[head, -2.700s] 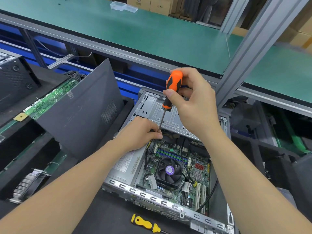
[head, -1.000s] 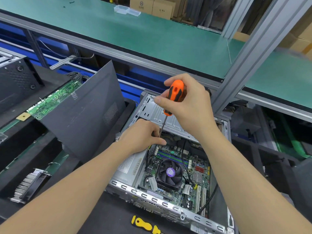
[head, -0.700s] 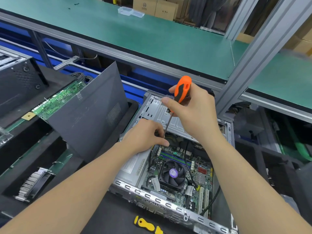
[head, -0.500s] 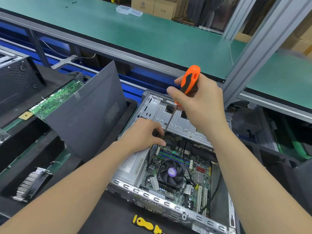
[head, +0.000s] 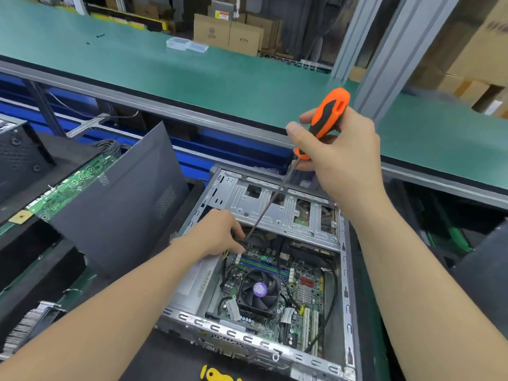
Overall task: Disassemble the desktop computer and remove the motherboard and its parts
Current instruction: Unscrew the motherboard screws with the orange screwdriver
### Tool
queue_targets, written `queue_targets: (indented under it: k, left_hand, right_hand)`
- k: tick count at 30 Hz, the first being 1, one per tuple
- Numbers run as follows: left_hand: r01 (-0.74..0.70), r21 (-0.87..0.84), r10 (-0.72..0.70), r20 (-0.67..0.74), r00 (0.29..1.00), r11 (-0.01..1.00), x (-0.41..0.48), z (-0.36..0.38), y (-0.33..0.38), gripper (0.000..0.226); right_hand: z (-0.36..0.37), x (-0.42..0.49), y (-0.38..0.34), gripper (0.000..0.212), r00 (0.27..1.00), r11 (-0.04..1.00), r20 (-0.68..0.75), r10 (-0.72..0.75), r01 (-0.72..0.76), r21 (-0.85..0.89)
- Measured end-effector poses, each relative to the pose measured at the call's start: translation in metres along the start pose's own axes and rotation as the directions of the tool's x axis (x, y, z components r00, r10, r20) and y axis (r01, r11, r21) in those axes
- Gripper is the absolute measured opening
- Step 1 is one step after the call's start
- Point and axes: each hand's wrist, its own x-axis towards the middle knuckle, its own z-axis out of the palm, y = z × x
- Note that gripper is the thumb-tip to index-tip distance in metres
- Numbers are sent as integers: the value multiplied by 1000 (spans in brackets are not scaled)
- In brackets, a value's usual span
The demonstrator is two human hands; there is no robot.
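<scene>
- Head view, change over the last few seconds: orange screwdriver (head: 325,121) lifted and tilted back toward the far shelf, handle now well above the chassis; shaft no longer near-upright but slanted down-left.
- Head view, right hand (head: 341,158): closed around the handle, thumb and forefinger pinching its lower part.
- Head view, left hand (head: 220,235): reaching into the desktop case (head: 342,270), fingertips curled at the screwdriver tip; impossible to tell whether pinched on a screw or only steadying the tip.
- Head view, task's thing: motherboard (head: 275,273) seated flat in the case floor, CPU fan (head: 258,290) at its middle, black cables (head: 330,298) draped across, drive cage (head: 286,213) spanning the far end just above the tip.
- Head view, surroundings: removed side panel (head: 121,199) leaning left of the case; loose green circuit board (head: 68,185) beyond it; yellow-handled tool (head: 217,376) lying on the counter (head: 170,358) at the near edge.
- Step in hand, judged: removing a screw at the far-left corner of the board.
- Good practice, judged: shaft brought back in line with the screw axis before turning; firm downward pressure to avoid cam-out; left fingertips kept clear of the tip yet ready to catch the freed screw; cables unplugged before any lift of the board.
</scene>
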Motion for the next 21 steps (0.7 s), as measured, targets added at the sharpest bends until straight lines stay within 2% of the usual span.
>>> queue_targets:
  k: [3,8,14,16,17,18,19,20,21]
  left_hand:
    - [23,-55,-23,-13,1000,998,-2,1,4,41]
    - [-8,-112,2,-61,998,994,-7,2,4,18]
    - [-27,-38,23,-97,995,999,-15,0,7,15]
    - [-12,-99,-6,-171,985,995,-20,-5,10,22]
    - [-2,-183,-35,-203,979,983,-24,-8,14,26]
    - [-1,-350,-79,-213,974,937,-26,-12,18,28]
    - [11,-614,-141,-164,976,789,-26,-15,24,28]
    - [54,-882,-185,-38,982,468,-26,-17,32,25]
    - [134,-986,-160,117,980,103,-27,-20,38,23]
  right_hand:
    - [-9,-1,-1,22,1000,1000,-25,6,-5,24]
    - [-18,-4,-1,24,999,998,-34,17,-15,57]
    - [-28,-9,-1,24,997,998,-70,22,-17,64]
    - [-36,-10,-2,24,997,998,-77,22,-17,65]
    - [-40,-11,-1,24,997,998,-74,24,-19,67]
    - [-43,-12,-1,24,998,997,-65,26,-21,68]
    - [-45,-14,-1,25,998,998,-53,26,-22,67]
    - [-47,-17,0,24,999,998,-41,25,-22,64]
    - [-47,-19,0,24,999,998,-29,25,-23,61]
